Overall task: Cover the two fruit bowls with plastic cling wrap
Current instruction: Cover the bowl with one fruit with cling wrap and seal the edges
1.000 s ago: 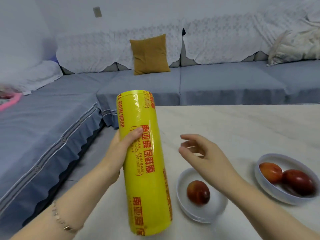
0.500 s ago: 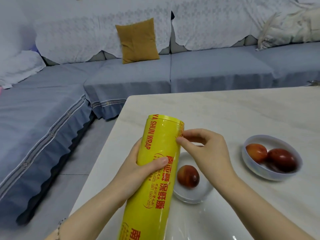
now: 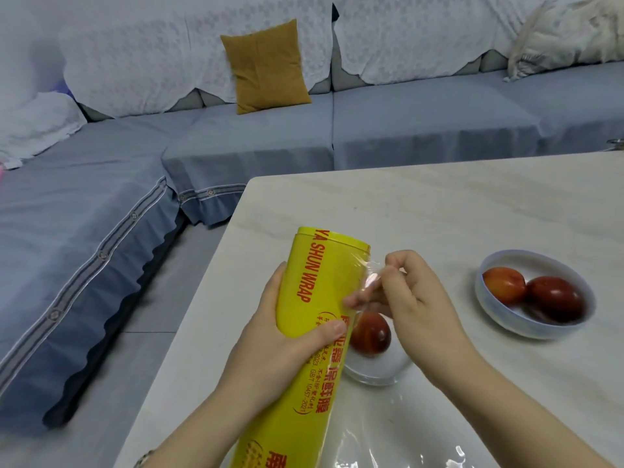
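Observation:
My left hand [image 3: 287, 336] grips a big yellow cling wrap roll [image 3: 317, 298] with red print, held tilted over the table. Beside the roll's top end my right hand [image 3: 408, 298] pinches the loose clear film edge [image 3: 369, 282] and holds it a little off the roll. Under my right hand a small white bowl [image 3: 388, 369] holds one red fruit [image 3: 371, 332], partly hidden. A second white bowl [image 3: 506, 319] with two red fruits sits further right. A stretch of clear film [image 3: 388, 444] lies on the table near the bottom edge.
The pale marble table [image 3: 439, 214] has its left edge close to my left arm. A blue-grey sofa [image 3: 236, 146] wraps around behind and to the left, with a mustard cushion [image 3: 266, 65] and white covers.
The roll has come lower and closer to the nearer bowl. My right hand went from open, to touching the roll's top end, to pinching the film edge and lifting it off.

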